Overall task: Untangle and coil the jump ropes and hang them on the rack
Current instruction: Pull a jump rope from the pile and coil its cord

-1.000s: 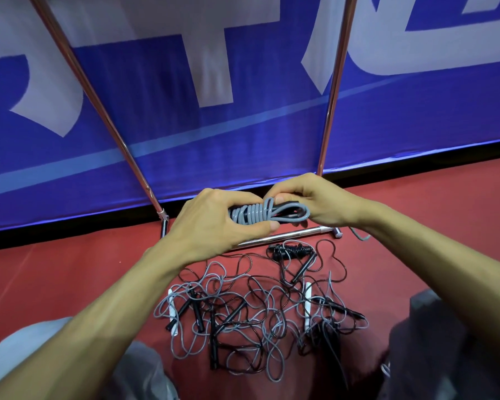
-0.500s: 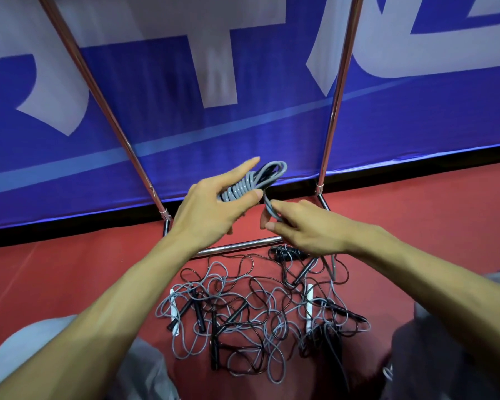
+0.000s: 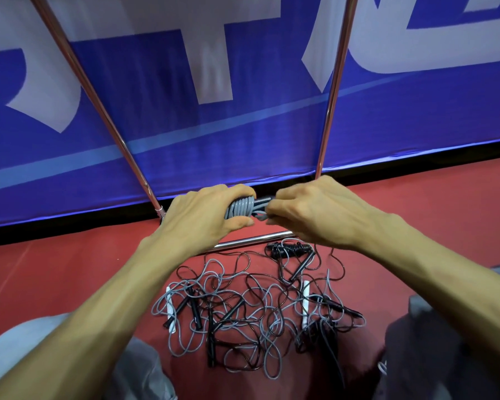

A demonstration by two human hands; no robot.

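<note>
Fingers of my left hand (image 3: 204,217) grip the coiled grey jump rope (image 3: 240,207); my right hand (image 3: 315,212) pinches its end. If that pinch slips, it could unravel.

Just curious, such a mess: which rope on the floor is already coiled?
The black rope beside the rack's bottom bar: it is wound into a tight bundle, while the others sprawl in a loose tangle.

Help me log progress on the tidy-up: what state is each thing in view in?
grey rope: coiled into a bundle, held in both hands.
left hand: grips the wound part.
right hand: pinches the bundle's end.
black rope: coiled, lying on the floor.
rope pile: tangled, on the floor.
rack: standing, no rope on its visible bars.
</note>
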